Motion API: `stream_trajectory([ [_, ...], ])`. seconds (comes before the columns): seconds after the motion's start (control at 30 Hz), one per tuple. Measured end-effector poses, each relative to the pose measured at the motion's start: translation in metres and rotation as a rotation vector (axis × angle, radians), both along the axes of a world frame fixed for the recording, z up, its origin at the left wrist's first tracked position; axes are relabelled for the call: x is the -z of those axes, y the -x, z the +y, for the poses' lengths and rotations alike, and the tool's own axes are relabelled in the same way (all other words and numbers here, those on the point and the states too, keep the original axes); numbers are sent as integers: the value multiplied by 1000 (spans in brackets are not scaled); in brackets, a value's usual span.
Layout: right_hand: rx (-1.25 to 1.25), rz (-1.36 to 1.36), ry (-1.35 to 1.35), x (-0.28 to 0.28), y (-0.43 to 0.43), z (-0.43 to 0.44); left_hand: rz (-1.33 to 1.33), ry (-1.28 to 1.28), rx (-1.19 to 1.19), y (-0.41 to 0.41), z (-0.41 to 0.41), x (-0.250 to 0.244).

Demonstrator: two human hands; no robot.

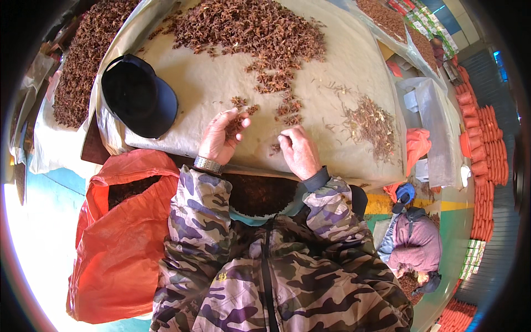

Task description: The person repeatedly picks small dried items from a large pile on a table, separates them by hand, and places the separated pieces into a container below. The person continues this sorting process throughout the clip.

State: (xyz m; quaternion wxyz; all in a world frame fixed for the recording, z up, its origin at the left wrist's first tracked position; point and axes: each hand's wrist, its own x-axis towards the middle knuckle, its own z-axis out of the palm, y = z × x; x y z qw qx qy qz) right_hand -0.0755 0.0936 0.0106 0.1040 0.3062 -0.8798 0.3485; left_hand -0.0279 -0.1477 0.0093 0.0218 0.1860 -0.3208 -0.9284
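Observation:
A large heap of dried star anise (253, 29) lies on the sheet-covered table (199, 83), with a narrow trail of pieces running down towards my hands. My left hand (222, 135) is cupped, palm up, around several star anise pieces; loose pieces lie just beyond its fingertips. To its right, my right hand (298, 151) is palm down with curled fingers, beside a small star anise piece (275, 148) on the sheet. Whether its fingertips hold anything is hidden. A pile of stems and fragments (371, 126) lies at the right. Below the table edge, a basin (261, 195) holds dark brown material.
An upturned dark cap (139, 97) lies on the table at the left. An open red woven sack (120, 249) stands against its left front edge. Another star anise heap (83, 62) is at far left. A person (415, 240) bends over at the right, near stacked red sacks (489, 145).

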Motion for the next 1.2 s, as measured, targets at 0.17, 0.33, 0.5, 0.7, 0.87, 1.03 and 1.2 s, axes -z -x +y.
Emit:
stream_trajectory([
  [0.17,31,-108,182,18,15,16,-23,285,192,4,19,4],
  [0.33,103,-236,341,8,8,5,-53,597,231,-2,47,-9],
  [0.5,39,-79,112,-25,-1,-7,-66,471,34,5,24,-2],
  [0.7,-22,19,-67,-8,6,-10,-112,559,56,-2,30,-9],
  [0.87,12,112,-138,-3,7,-7,-70,544,80,-2,35,-3],
  [1.03,21,232,-207,-1,4,-11,-98,576,89,-2,35,-8],
  [1.2,20,62,51,1,4,-1,1,773,115,3,39,4],
])
